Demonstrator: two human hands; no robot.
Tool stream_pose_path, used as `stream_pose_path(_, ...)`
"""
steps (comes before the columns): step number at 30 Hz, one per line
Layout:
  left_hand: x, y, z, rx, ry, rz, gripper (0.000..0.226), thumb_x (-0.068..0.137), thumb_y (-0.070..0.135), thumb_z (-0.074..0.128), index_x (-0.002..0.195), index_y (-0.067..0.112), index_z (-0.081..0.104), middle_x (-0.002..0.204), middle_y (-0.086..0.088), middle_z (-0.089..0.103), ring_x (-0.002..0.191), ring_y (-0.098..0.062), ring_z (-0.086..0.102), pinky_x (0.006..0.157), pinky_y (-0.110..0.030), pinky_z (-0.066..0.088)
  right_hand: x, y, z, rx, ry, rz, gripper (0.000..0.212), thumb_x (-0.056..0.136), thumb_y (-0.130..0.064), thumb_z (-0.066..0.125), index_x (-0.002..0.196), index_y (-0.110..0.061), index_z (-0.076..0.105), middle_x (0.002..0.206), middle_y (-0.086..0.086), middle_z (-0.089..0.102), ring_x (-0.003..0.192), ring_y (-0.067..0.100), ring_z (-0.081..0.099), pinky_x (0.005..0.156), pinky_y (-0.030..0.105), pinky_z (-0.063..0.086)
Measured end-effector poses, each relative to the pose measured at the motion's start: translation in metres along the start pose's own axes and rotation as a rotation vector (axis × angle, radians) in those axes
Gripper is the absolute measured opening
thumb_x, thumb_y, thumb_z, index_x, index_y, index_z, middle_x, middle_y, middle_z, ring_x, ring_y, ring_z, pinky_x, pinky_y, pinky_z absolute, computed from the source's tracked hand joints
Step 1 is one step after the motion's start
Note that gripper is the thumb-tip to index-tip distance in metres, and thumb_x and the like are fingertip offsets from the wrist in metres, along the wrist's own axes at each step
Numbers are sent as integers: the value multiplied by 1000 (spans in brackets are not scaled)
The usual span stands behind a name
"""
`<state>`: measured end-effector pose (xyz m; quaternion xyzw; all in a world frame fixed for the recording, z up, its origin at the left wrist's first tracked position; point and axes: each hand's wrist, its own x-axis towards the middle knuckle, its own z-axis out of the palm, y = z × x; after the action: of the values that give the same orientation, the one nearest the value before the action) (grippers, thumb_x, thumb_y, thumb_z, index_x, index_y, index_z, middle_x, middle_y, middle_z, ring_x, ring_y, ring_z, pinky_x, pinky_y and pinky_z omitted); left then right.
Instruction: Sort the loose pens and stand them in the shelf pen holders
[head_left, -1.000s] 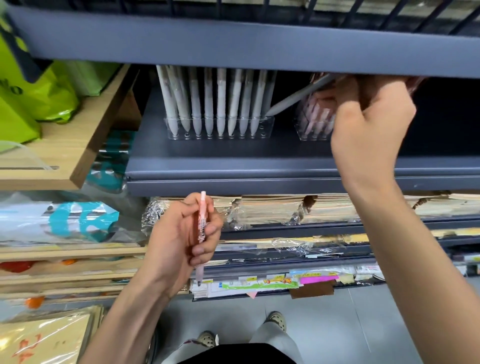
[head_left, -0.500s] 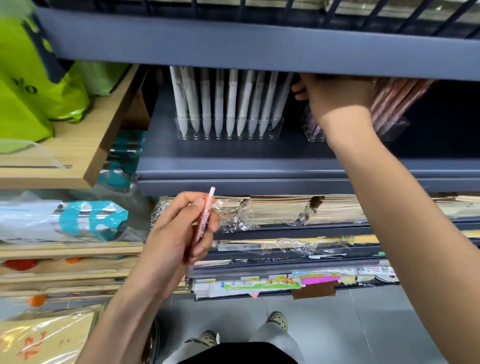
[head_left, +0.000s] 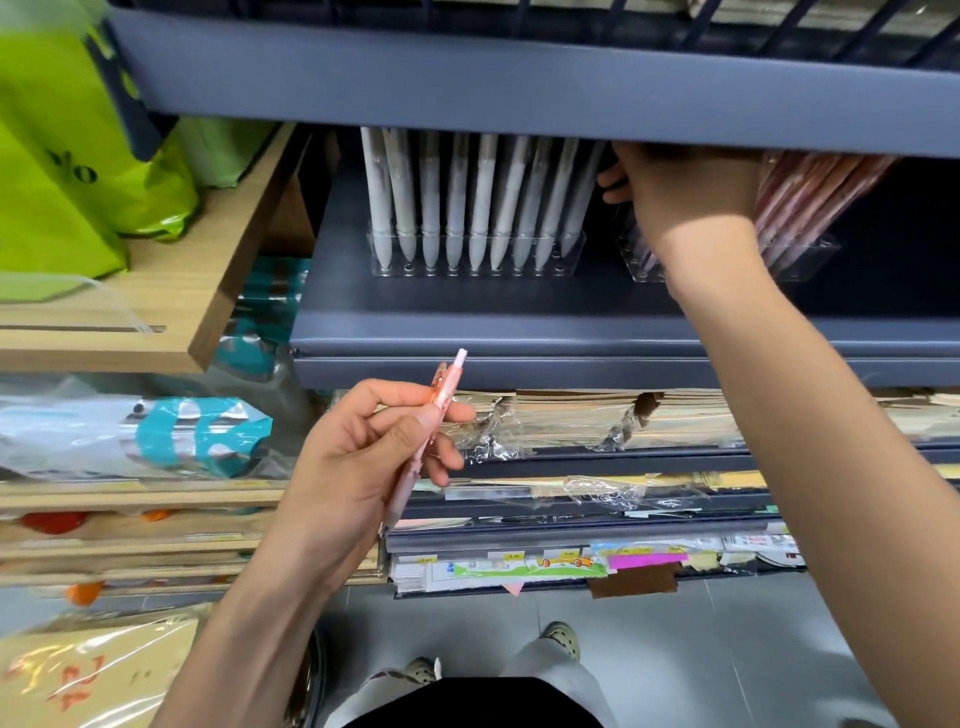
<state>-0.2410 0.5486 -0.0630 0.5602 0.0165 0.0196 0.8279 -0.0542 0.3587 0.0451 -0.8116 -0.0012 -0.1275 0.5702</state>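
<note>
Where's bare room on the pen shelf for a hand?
Bare: the shelf strip in front of both holders, and the dark stretch right of the pink pen holder. Crowded: the white pen holder looks full, and the right hand fills the gap between holders.

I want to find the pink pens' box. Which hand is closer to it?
Right. The right hand is up on the shelf, at the pink-pen holder. The left hand holds a pink pen lower down, below that shelf.
</note>
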Motion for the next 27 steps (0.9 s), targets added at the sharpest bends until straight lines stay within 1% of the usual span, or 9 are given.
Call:
stream_pose_path(4,2,-2,1,-9,54,7,13,75,19,69,81,9,62,93,-21,74,63,-19,64,55,-24,51,-19,-2,-10,144,79,-82,18,91,-15,61,74,-18,60,56,-13,64,55,4,65,59,22,55)
stream_pose_path(7,5,-5,5,-30,50,1,16,73,15,72,83,6,62,90,-19,74,63,-18,62,55,-22,51,-45,-1,-21,200,51,-135,8,89,-5,56,85,-8,63,71,-4,67,60,12,66,54,25,53)
stream_pose_path(9,8,-7,11,-42,18,-8,17,74,9,76,88,6,66,95,-20,73,68,-18,64,58,-23,52,-65,6,-30,158,-35,-115,14,88,-1,56,89,-9,67,75,2,70,59,13,65,54,26,54)
stream_pose_path(12,14,-10,26,-20,-29,-4,20,76,4,73,95,10,74,91,-22,73,67,-23,63,61,-20,53,-93,19,-46,60,-300,-101,7,89,-8,66,85,-7,72,73,7,72,60,13,64,56,25,55)
stream_pose_path(14,19,-13,42,8,-35,10,22,75,10,72,97,15,76,83,-19,73,63,-22,63,65,-21,55,-103,27,-60,22,-456,-94,6,87,-11,70,86,-7,74,74,6,71,61,13,64,59,25,54)
stream_pose_path(16,23,-16,63,38,-39,22,24,73,19,75,96,20,77,80,-14,75,72,-20,71,68,-30,56,-105,35,-76,77,-521,-56,10,83,-10,73,90,-4,74,70,2,70,61,12,62,59,22,53)
stream_pose_path(18,27,-20,85,53,-47,35,24,71,23,76,95,23,77,81,-12,76,77,-20,74,67,-35,48,-103,41,-93,125,-532,-43,15,79,-10,74,91,-2,73,69,1,69,62,11,62,60,21,54)
stream_pose_path(23,37,-33,134,27,-73,85,22,69,17,79,91,21,77,88,-17,76,83,-26,75,57,-12,51,-88,59,-134,240,-445,24,19,73,-12,76,88,-2,70,70,0,71,63,12,63,60,22,55)
stream_pose_path(27,43,-47,171,48,-83,117,24,74,6,77,93,22,74,93,-16,75,85,-28,74,54,-15,50,-75,74,-169,283,-472,14,17,76,-10,73,89,0,70,76,10,72,63,15,64,60,23,54)
